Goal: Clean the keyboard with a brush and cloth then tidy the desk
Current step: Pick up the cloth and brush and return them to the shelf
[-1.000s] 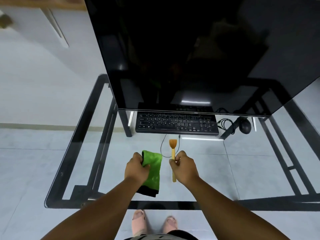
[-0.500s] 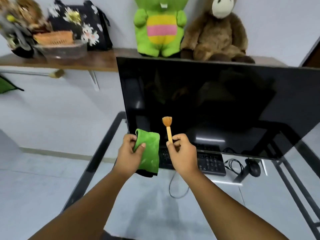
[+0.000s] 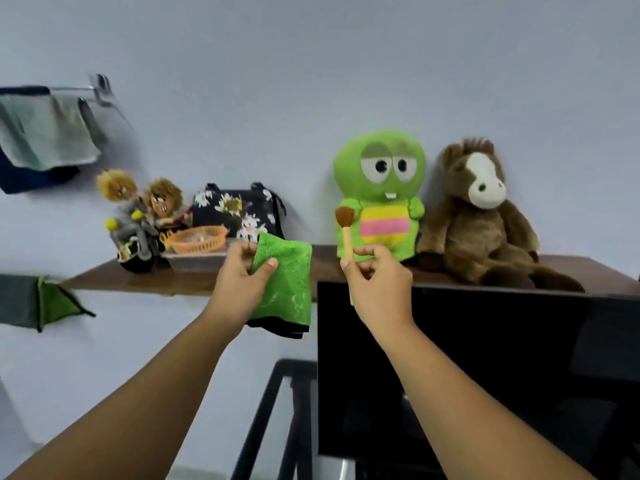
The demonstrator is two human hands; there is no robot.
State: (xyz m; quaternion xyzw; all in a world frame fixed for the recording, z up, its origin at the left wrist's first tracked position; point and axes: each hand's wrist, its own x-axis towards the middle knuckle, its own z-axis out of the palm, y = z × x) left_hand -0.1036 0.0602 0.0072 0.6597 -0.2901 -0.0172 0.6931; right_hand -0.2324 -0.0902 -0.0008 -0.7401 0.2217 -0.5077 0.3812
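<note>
Two hands raised before the long brown wooden shelf (image 3: 180, 284): left hand (image 3: 242, 277) pinched shut on folded green microfibre cloth (image 3: 287, 289), right hand (image 3: 375, 275) fingers closed round upright small wooden brush (image 3: 346, 233). Behind, green plush toy (image 3: 381, 195), brown plush horse (image 3: 481, 216), orange plastic basket (image 3: 197, 241), contents unclear. Below, black monitor (image 3: 485, 358).

A long brown wooden wall shelf (image 3: 149, 282) runs across the pale wall. Taking the green plush frog-like toy with a yellow and pink striped belly (image 3: 379, 199) as the landmark: it sits upright on the shelf against the wall. Just to its right, touching it, slumps a brown plush horse with a white muzzle (image 3: 481, 216). Well to its left stands a black fabric bag printed with white flowers (image 3: 235, 209). In front of that bag sits an orange woven plastic basket (image 3: 195, 240) resting on a clear plastic tray (image 3: 194, 263). Furthest left of the frog are two shaggy-haired dolls riding a grey toy motorbike (image 3: 138, 223).
</note>
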